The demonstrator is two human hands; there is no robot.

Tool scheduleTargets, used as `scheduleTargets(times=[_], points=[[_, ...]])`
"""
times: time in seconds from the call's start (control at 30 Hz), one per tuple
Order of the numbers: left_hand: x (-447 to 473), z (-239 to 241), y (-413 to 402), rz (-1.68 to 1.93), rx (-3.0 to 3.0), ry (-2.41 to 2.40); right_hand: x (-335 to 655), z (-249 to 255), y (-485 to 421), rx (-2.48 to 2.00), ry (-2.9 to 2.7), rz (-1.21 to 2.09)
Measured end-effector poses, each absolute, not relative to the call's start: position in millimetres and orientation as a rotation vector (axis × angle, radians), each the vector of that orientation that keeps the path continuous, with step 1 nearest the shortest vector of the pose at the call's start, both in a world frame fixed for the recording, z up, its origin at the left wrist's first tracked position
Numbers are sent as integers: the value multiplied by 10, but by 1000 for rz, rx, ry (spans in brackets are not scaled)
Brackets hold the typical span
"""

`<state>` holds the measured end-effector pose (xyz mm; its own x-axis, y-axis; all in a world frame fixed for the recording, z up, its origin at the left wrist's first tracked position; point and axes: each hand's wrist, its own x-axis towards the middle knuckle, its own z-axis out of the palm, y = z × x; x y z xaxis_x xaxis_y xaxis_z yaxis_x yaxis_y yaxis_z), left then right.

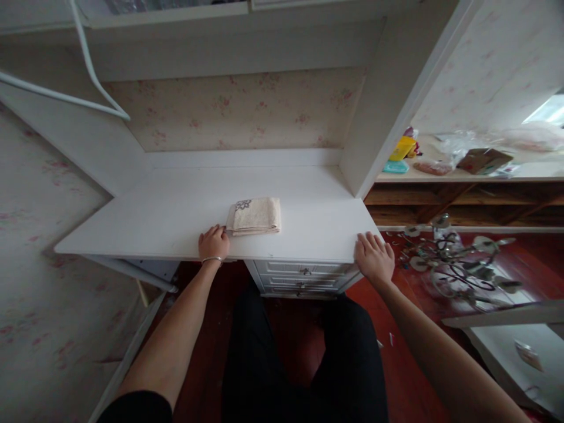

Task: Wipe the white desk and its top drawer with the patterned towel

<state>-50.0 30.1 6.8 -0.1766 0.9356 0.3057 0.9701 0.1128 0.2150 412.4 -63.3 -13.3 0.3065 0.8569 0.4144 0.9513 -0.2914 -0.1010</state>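
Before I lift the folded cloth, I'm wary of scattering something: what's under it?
Under the folded cloth is the white desktop, visible around it. The patch directly beneath is covered, so anything flat there can't be seen.

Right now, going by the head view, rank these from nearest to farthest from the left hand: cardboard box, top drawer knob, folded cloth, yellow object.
From the left hand:
1. Folded cloth: just right, on the white desk.
2. Top drawer knob: farther right, below the desktop.
3. Yellow object: beyond the desk's right side.
4. Cardboard box: farthest right.
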Motion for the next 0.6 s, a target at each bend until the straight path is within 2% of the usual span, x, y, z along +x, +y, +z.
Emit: scheduleTargets(times=[0.6], points=[[-507,70,312,-564,-1964,-2280,4096,-92,-651,-2249,-1595,-379]])
